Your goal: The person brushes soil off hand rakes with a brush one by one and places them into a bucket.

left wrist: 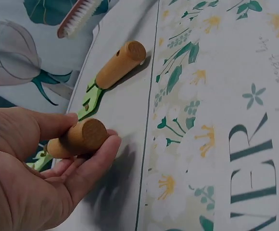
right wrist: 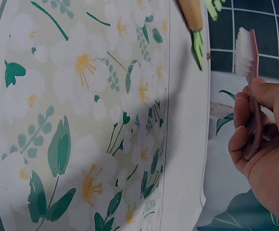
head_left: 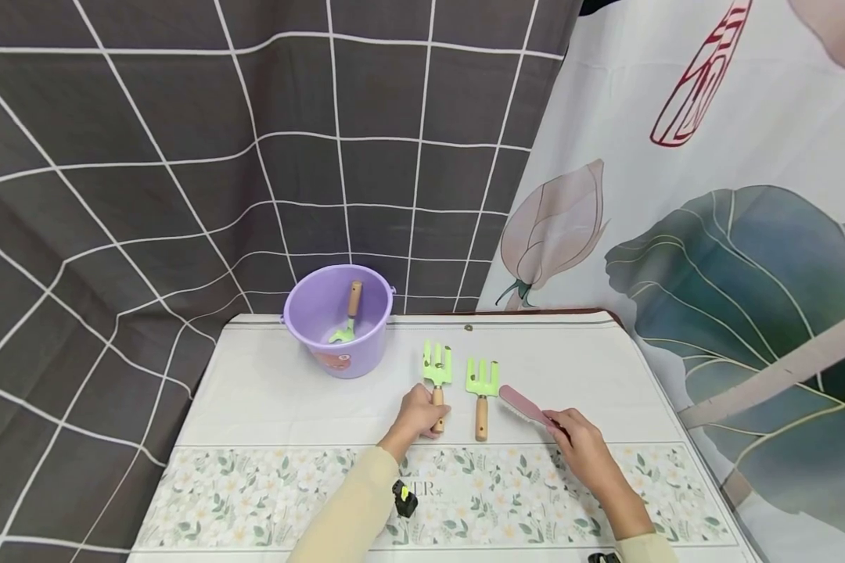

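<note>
My left hand (head_left: 417,410) grips the wooden handle of a green garden hand fork (head_left: 437,367), its prongs pointing away from me and dotted with small brown specks. In the left wrist view, thumb and fingers wrap round that handle (left wrist: 89,137). A second green hand fork (head_left: 482,383) lies on the table just to the right, handle toward me. My right hand (head_left: 579,442) holds a pink brush (head_left: 524,404) by its handle, the head reaching toward the second fork. White bristles (right wrist: 243,50) show in the right wrist view.
A purple bucket (head_left: 306,332) stands at the back left of the table (head_left: 253,407), with another green, wooden-handled tool (head_left: 352,305) inside. A small brown bit (head_left: 468,328) lies near the back edge. Dark checked cloth (head_left: 289,172) hangs behind, and a patterned white curtain (head_left: 570,109) hangs at right.
</note>
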Demonstrator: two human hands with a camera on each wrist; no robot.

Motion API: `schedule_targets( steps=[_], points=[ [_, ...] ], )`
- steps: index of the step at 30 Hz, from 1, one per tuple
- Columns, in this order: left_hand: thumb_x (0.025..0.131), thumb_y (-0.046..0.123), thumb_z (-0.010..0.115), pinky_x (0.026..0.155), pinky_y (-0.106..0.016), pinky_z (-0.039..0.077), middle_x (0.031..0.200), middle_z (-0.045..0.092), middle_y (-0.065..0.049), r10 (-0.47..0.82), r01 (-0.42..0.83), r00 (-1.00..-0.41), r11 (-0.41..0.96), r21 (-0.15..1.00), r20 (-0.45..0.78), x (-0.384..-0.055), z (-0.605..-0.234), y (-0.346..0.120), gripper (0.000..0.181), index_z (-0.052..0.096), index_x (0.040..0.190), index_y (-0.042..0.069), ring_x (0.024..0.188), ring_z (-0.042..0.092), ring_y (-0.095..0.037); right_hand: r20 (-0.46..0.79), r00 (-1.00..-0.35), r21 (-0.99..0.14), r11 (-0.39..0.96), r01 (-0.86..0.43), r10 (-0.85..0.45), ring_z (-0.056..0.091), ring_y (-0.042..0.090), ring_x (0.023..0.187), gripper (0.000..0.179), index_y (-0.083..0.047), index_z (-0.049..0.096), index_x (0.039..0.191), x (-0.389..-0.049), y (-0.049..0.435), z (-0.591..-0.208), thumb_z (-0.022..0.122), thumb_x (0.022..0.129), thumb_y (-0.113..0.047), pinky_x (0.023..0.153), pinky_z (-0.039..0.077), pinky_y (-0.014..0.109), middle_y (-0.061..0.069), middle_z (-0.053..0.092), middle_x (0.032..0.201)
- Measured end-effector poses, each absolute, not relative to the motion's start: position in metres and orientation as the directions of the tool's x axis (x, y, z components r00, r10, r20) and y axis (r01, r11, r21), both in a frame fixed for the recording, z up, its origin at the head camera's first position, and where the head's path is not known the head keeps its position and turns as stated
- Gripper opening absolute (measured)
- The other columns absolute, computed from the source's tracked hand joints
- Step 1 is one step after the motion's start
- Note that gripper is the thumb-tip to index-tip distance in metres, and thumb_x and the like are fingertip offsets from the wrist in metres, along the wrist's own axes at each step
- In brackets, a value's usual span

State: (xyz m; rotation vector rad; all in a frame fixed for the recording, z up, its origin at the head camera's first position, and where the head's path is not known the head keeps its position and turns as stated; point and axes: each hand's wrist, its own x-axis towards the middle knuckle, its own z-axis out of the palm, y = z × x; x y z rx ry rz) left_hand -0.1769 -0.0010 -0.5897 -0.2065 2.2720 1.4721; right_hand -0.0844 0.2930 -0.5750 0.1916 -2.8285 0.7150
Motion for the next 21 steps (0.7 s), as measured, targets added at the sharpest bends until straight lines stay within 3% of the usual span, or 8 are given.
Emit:
schedule_targets(
  steps=[6,14,21],
  points=[
    [0.091,0.01,0.078,0.048,-0.029,0.058,0.084,0.058,-0.011,0.089,-0.25,-0.939,0.487,0.837,-0.332,-0.175,-0.582,-0.005,0.034,0.047,0.105,0.002,0.057,0.062,-0.016,0.202,-0.977,-0.475,0.866,-0.156,-0.065,0.07,0.024,0.097,0.028,-0.001,0.07,0.125,-0.085,0.291,-0.574,0.068,0.098,-0.003,0.082,0.061,0.044,0.009,0.068,0.108],
    [0.088,0.012,0.081,0.057,-0.03,0.057,0.085,0.061,-0.011,0.064,-0.148,-0.972,0.586,0.797,-0.228,-0.175,-0.576,-0.007,0.055,0.047,0.127,-0.007,0.066,0.063,-0.019,0.204,-0.976,-0.484,0.859,-0.168,-0.076,0.07,0.025,0.098,0.029,-0.001,0.07,0.125,-0.084,0.291,-0.574,0.069,0.097,0.0,0.082,0.061,0.045,0.01,0.068,0.108],
    [0.092,0.01,0.077,0.05,-0.028,0.059,0.086,0.061,-0.012,0.119,-0.167,-0.961,0.475,0.864,-0.251,-0.17,-0.57,-0.008,0.034,0.048,0.107,0.002,0.061,0.064,-0.017,0.227,-0.969,-0.473,0.86,-0.193,-0.093,0.07,0.024,0.096,0.028,-0.001,0.07,0.126,-0.085,0.292,-0.577,0.069,0.097,-0.002,0.081,0.061,0.044,0.009,0.068,0.107]
  ],
)
